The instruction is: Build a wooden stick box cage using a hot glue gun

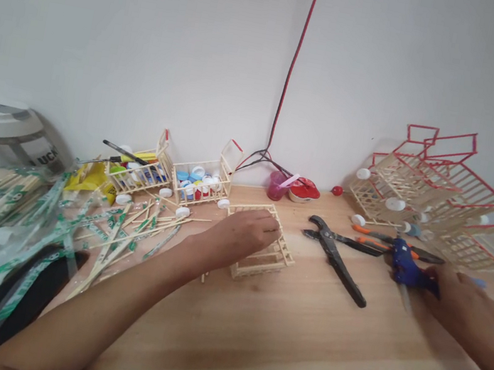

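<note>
My left hand point(247, 236) is closed at the back part of a small basket frame point(278, 264) made of thin wooden sticks. The frame rests on the wooden table, and the hand hides much of its left side. Over on the right, my right hand point(454, 298) is closed round the handle of a blue glue gun point(405, 264), its nozzle low near the table. A pair of large pliers point(334, 258) with dark handles lies between the two hands.
Little stick carts point(199, 186) with bottle caps stand back left. Wrapped chopsticks point(0, 199) and loose sticks point(122, 239) cover the left. Red-trimmed carts point(425, 178) stack at back right, near orange-handled cutters point(374, 239). A pink cup point(278, 185) and red-stained dish point(304, 190) stand by the wall.
</note>
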Demonstrator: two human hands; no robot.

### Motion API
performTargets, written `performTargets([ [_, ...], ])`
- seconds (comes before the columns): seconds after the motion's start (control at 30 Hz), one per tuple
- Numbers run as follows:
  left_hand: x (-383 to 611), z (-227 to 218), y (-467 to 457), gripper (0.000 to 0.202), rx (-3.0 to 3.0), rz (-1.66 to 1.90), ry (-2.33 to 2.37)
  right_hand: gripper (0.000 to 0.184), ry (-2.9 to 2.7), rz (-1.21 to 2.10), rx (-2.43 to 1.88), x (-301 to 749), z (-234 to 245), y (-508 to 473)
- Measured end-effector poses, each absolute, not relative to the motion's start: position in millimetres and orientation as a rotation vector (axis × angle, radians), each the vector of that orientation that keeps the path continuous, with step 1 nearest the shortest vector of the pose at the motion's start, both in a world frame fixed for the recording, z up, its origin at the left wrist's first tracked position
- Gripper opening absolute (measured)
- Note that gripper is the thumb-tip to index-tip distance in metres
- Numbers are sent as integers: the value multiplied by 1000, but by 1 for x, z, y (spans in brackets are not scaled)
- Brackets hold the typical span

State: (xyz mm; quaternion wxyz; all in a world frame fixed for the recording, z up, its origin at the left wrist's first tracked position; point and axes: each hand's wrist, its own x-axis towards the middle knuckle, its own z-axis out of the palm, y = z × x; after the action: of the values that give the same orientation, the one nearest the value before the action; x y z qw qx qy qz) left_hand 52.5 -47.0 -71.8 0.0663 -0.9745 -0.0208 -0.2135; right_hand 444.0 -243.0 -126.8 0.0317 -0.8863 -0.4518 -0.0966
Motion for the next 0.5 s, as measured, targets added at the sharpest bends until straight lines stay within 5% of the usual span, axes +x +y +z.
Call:
performTargets([
  [0.5, 52, -72, -47, 19, -2961, -631, -86, 33, -1084, -78, -2793, 417, -109, -240],
])
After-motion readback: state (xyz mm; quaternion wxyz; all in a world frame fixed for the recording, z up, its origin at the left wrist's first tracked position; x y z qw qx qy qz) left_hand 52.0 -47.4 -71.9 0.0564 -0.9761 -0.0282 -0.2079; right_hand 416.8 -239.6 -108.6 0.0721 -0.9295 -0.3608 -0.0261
